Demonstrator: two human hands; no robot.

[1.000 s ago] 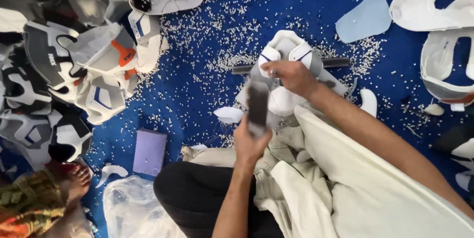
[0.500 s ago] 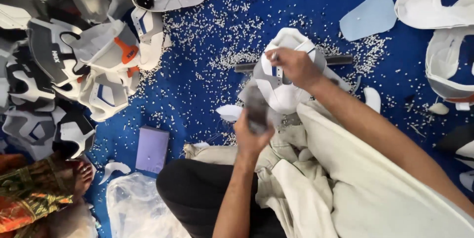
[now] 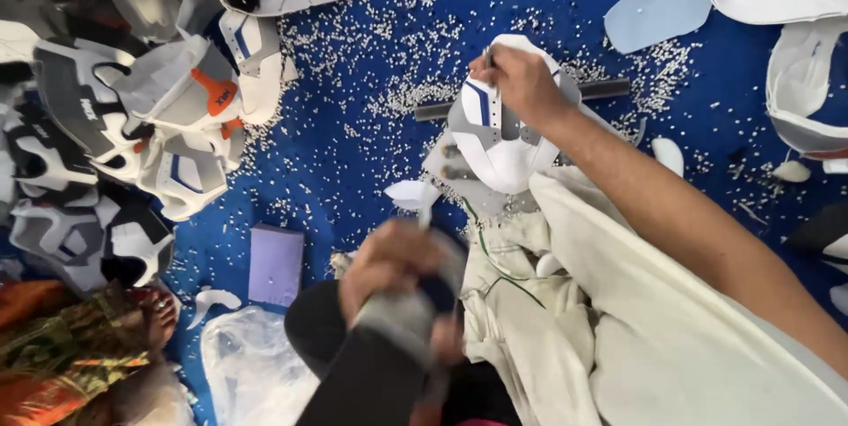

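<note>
There's a pile of cut shoe uppers [image 3: 132, 117] off to the left, your left hand [image 3: 393, 262] is fisted around a blurry grey tool [image 3: 406, 320], and your right hand [image 3: 521, 81] pinches something thin on the white shoe upper [image 3: 499, 139] over the blue floor [image 3: 353, 161].

Head view, looking down: the person's right hand [image 3: 521, 81] presses thin fingers-held tool work onto a white shoe upper [image 3: 495, 139] with blue and grey panels, which rests over a dark bar [image 3: 609, 88] on the blue floor [image 3: 353, 152]. The left hand [image 3: 393, 262], blurred, grips a grey block-like tool [image 3: 402, 320] above the lap. A heap of cut shoe uppers [image 3: 132, 99] lies at left, white punched scraps [image 3: 415, 81] strewn between, a lilac foam block [image 3: 276, 264] nearby.
</note>
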